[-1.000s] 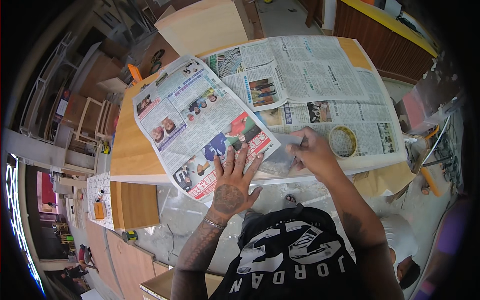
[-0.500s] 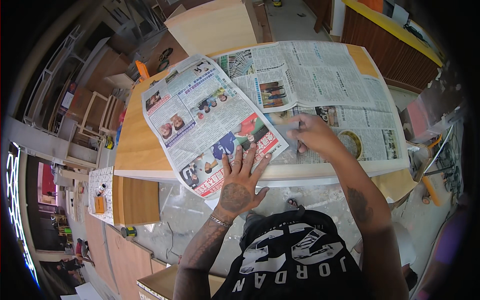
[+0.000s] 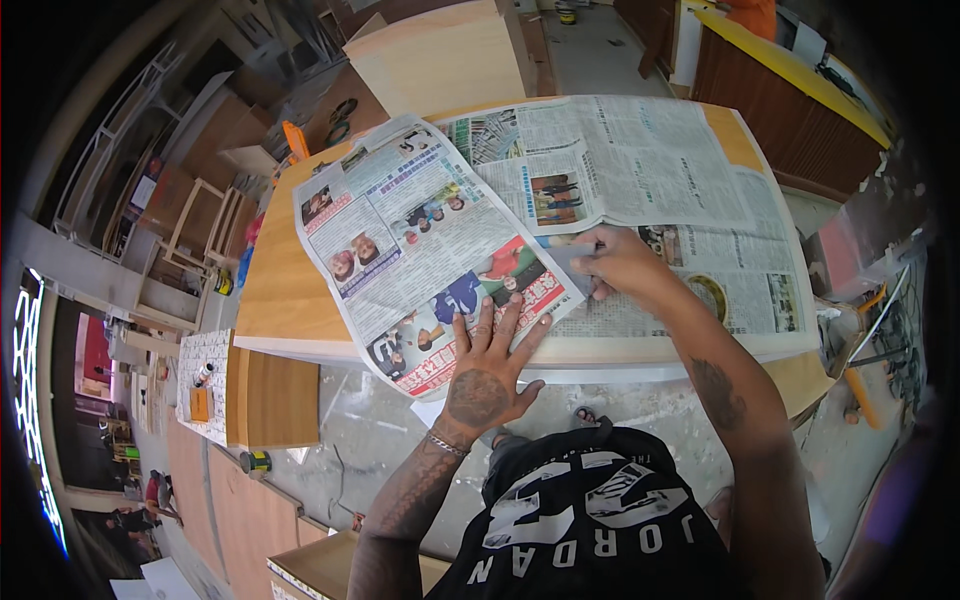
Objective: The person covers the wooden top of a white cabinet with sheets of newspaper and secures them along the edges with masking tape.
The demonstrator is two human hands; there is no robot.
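While the left hand point(image 3: 492, 368) lies flat, fingers spread, on a newspaper point(image 3: 400, 262) slanted across the table point(image 3: 275, 305), the right hand point(image 3: 622, 268), I see, pinches something thin and greyish point(image 3: 566, 258) beside the paper's edge.

A wooden tabletop point(image 3: 275, 290) mostly covered in newspaper.
On its left half lies a slanting newspaper sheet point(image 3: 385, 225) with colour photos, its lower end overhanging the near edge and its right side overlapping the newspaper spread point(image 3: 680, 150); bare wood shows at far left.
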